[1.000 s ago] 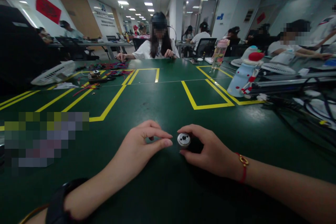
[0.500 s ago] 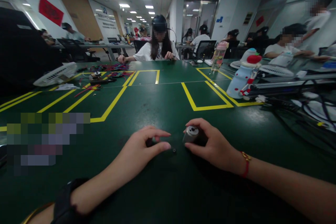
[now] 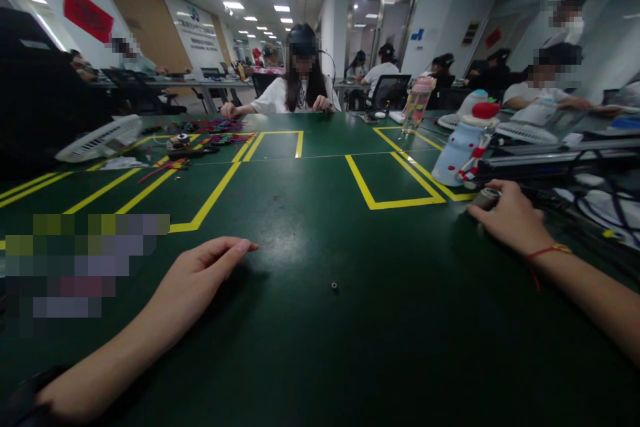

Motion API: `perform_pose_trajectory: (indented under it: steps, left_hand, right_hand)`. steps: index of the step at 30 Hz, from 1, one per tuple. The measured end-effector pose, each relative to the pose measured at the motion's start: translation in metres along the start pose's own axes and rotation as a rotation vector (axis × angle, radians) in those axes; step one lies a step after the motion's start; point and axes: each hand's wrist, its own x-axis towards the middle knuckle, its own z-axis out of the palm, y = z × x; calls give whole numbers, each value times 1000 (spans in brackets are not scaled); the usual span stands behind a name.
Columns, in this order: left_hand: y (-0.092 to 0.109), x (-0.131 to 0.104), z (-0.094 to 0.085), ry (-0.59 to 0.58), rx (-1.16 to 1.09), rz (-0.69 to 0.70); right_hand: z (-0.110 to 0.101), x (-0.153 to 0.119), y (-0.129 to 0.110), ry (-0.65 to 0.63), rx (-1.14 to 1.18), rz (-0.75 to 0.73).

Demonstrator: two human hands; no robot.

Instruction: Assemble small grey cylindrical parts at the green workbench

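My right hand (image 3: 515,217) is closed around a small metal cylinder (image 3: 486,198) that looks like a motor, at the right of the green table (image 3: 400,340). The fingers cover much of it, and it stands upright at or just above the tabletop. My left hand (image 3: 213,267) hovers over the table at left of centre, its thumb resting against its fingers; nothing shows between them. A tiny dark ring-shaped piece (image 3: 335,287) with a hole in it lies on the table between my hands, touched by neither.
Beyond my right hand stands a blue bottle (image 3: 450,153) with a red top. Black cables (image 3: 583,193) and metal rails (image 3: 555,157) lie at the right. Coloured wires (image 3: 225,140) and a white fan (image 3: 103,140) are at far left. A person (image 3: 303,80) sits opposite.
My right hand has carried the metal cylinder away to the right and further back. My left hand has drawn back left, its thumb and fingers coming together. The small ring-shaped piece stayed put.
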Motion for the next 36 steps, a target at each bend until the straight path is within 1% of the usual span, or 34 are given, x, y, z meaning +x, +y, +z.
perform_pose_trajectory:
  steps: [2,3,4,5,6,7,8,10,12,14,16,18,19,22,24,26,29,31,33,36]
  left_hand:
    - [0,1,1,-1,-5,1]
    - [0,1,1,-1,-5,-2]
    - [-1,2,2,1,-4,-5]
    - [-2,3,2,2,-1,-8]
    - [-3,4,2,3,2,-9]
    - [-4,4,3,4,5,-10]
    - [-4,5,3,3,8,-11]
    - [-5,5,2,-3,14,-15]
    - [-5,4,1,-6,23,-14]
    - [-4,3,0,-11,27,-12]
    - [-3,2,0,-15,23,-18]
    - [-3,2,1,-14,19,-27]
    - [-2,2,1,-9,18,-28]
    - [-2,3,3,4,28,-20]
    - [-3,3,4,3,45,-15]
    - [-3,3,4,2,58,-16]
    - [-4,3,3,-1,57,-15]
    - [-5,3,2,-10,55,-14]
    - [-6,3,1,-20,53,-18]
    - [-4,1,1,-21,54,-19]
  right_hand:
    - [0,-10,-20,72,-26,-70]
    - [-1,-18,-35,85,-17,-144]
    - [-3,-29,-53,56,15,-245]
    - [-5,-42,-74,-17,69,-361]
    - [-6,-56,-95,-123,138,-480]
    - [-8,-72,-117,-287,227,-588]
    - [-9,-87,-139,-429,310,-664]
    - [-9,-112,-176,-623,424,-769]
    - [-6,-125,-200,-703,465,-842]
    - [-5,-123,-208,-706,488,-856]
    - [-6,-109,-198,-645,518,-784]
    - [-11,-86,-172,-515,501,-680]
    - [-15,-72,-155,-420,441,-633]
    - [-28,-29,-98,-100,148,-492]
    - [-35,-4,-62,15,16,-394]
    - [-41,16,-34,34,-56,-319]
    - [-43,32,-9,-26,-147,-244]
    - [-43,35,-2,-85,-181,-209]
    - [-42,35,-1,-123,-193,-178]
    - [-42,31,-4,-123,-186,-140]
